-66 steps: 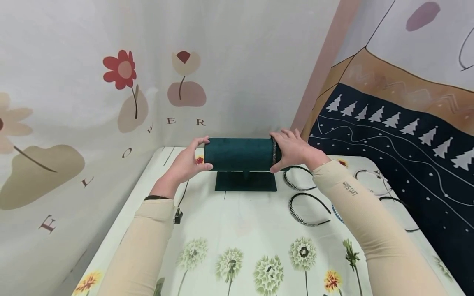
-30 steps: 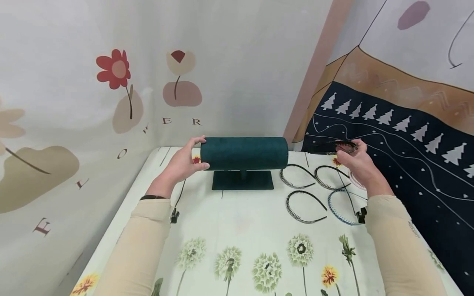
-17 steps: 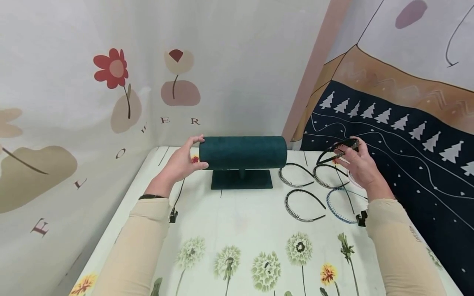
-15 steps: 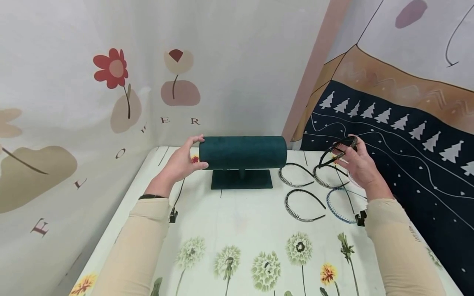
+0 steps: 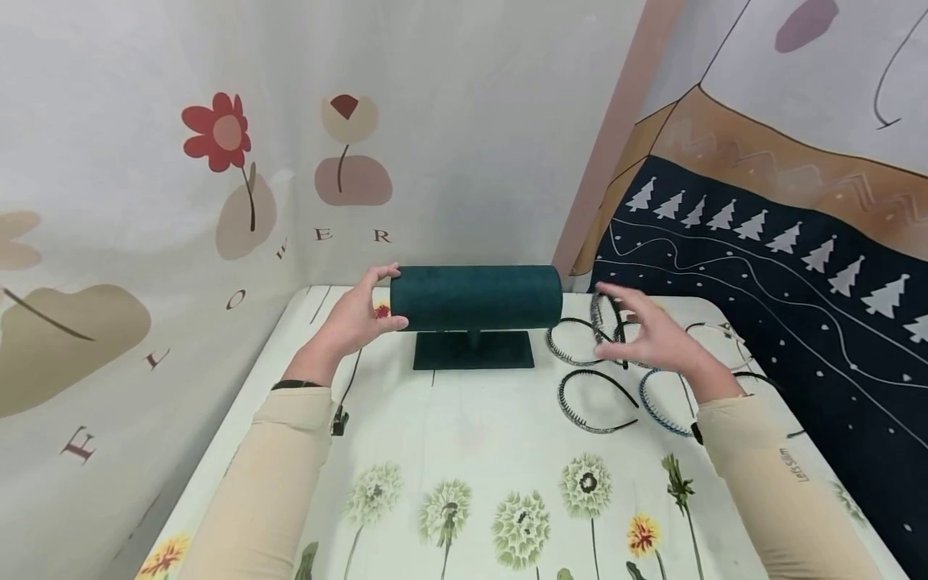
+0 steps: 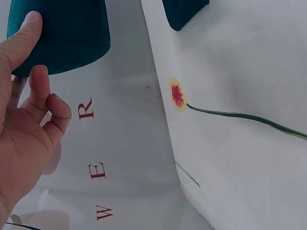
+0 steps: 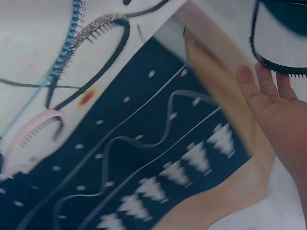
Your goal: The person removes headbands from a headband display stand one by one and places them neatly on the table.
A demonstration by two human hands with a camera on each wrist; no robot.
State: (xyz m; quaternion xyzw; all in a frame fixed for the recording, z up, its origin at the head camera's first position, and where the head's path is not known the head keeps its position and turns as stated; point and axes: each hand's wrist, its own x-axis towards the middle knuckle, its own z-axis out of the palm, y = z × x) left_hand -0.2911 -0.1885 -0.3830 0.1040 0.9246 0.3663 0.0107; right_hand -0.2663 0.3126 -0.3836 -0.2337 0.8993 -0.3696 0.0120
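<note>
A dark green roll-shaped display stand stands on the table. My left hand holds the roll's left end, thumb at the front and fingers behind. In the left wrist view that thumb lies on the green cloth. Just right of the roll, my right hand holds a black toothed headband upright, apart from the roll's end. The right wrist view shows fingertips touching the toothed band.
On the table's right side lie a black headband near the stand's base, another black headband in front of it, a blue headband and a pale headband. White curtain backs the table; dark blue cloth hangs at right.
The sparkly headband on the roll's right end came off as my right hand moved away rightward. That hand has since turned the held headband upright and moved left toward the roll. My left hand stays put.
</note>
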